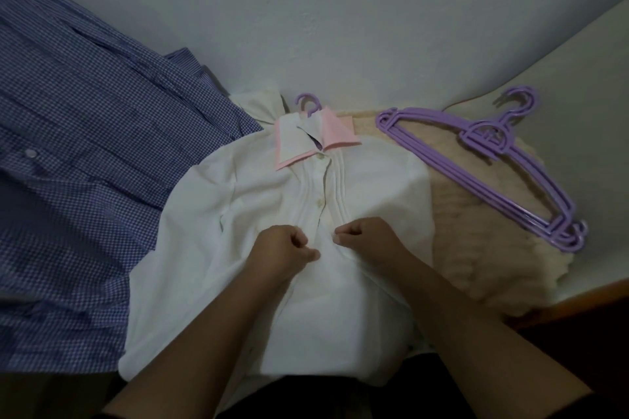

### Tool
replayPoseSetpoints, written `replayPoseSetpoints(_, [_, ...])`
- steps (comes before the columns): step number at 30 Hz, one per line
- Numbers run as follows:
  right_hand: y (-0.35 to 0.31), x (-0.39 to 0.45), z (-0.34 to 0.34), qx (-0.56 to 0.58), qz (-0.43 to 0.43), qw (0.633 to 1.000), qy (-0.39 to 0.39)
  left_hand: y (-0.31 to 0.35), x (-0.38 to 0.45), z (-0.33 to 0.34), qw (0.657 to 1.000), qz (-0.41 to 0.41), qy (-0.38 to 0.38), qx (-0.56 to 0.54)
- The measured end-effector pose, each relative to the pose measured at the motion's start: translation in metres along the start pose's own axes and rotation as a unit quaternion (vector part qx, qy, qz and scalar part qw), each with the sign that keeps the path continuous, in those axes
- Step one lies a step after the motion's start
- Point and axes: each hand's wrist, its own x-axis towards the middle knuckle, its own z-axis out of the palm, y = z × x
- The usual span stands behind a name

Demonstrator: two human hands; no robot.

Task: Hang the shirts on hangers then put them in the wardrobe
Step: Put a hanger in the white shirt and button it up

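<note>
shirts lie on the surface: a blue checked shirt (78, 180) spreads crumpled at the left, and beside it a smooth white shirt (272, 214) with a pink collar (335, 133) lies lengthwise, collar pointing away toward the wall, a purple hanger hook (308, 104) poking out of its neck. purple plastic hangers (493, 173) are stacked on a fuzzy cream cloth (476, 248) at the right. left hand (284, 248) and right hand (369, 240) each pinch the white shirt's buttoned front.
</note>
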Motion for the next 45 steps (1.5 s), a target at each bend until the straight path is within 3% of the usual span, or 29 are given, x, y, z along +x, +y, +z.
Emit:
replayPoseSetpoints(3, [-0.001, -0.003, 0.005, -0.07, -0.011, 0.997, -0.027, 0.0, -0.001, -0.003, 0.993, 0.047, -0.015, 0.107])
replayPoseSetpoints(13, [-0.01, -0.006, 0.011, -0.242, 0.034, 0.969, -0.048, 0.004, -0.003, -0.006, 0.985, 0.061, -0.053, 0.151])
replayPoseSetpoints(15, [-0.016, -0.005, 0.014, -0.185, 0.045, 0.981, -0.033, 0.006, -0.005, -0.01, 0.995, 0.048, -0.048, 0.068])
replayPoseSetpoints(17, [-0.025, -0.005, 0.015, -0.027, 0.059, 0.998, 0.003, 0.012, -0.006, -0.015, 0.995, 0.024, -0.013, -0.095])
replayPoseSetpoints(20, [-0.037, -0.001, 0.012, 0.144, 0.064, 0.986, 0.055, 0.025, -0.006, -0.02, 0.96, -0.008, 0.022, -0.28])
replayPoseSetpoints(24, [-0.031, -0.006, 0.021, 0.11, 0.074, 0.991, 0.023, 0.018, -0.011, -0.01, 0.954, -0.041, -0.014, -0.298])
replayPoseSetpoints(28, [-0.016, -0.011, 0.023, 0.196, 0.074, 0.978, 0.002, 0.0, -0.015, 0.0, 0.939, -0.07, -0.055, -0.332])
replayPoseSetpoints(39, [-0.013, -0.011, 0.018, 0.249, 0.079, 0.965, -0.018, -0.003, -0.018, 0.004, 0.897, -0.089, -0.103, -0.421])
replayPoseSetpoints(45, [-0.014, -0.012, 0.018, 0.266, 0.083, 0.96, -0.032, -0.005, -0.015, 0.005, 0.901, -0.064, -0.118, -0.413])
